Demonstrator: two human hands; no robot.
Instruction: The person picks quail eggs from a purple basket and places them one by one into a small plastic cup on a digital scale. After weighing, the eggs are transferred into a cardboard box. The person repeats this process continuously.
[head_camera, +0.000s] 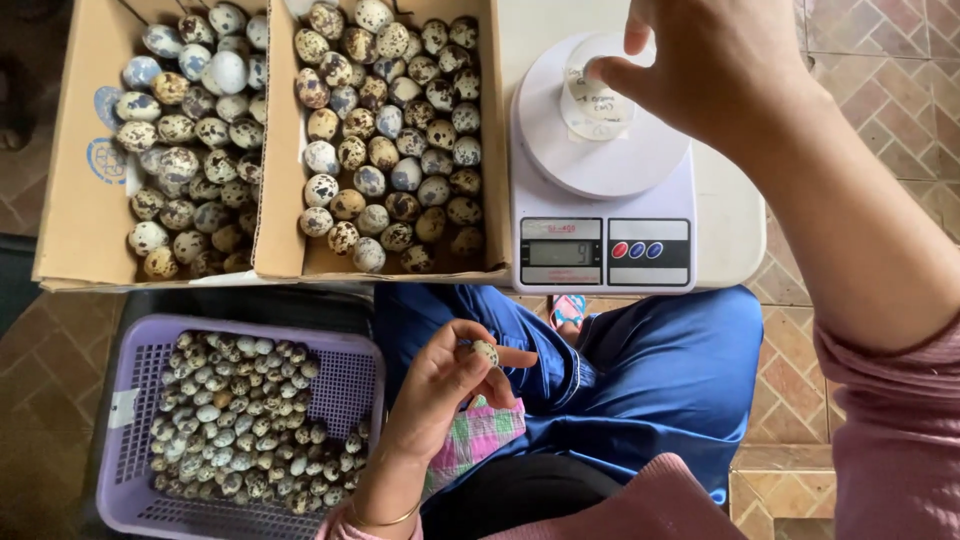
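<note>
The left hand (445, 375) holds a speckled quail egg (486, 351), its grip pinching the egg between thumb and fingertips above the lap in blue trousers (640, 380). The right hand (715, 60) reaches over the kitchen scale (600, 200), grip closed on the rim of a clear plastic cup (597, 95) standing on the round pan; the palm hides part of the cup. A lilac basket (130, 400) and a cardboard box (280, 150), cut off at the top, hold more eggs.

Grey scale screen (564, 252), cardboard boxes (85, 200)
</note>
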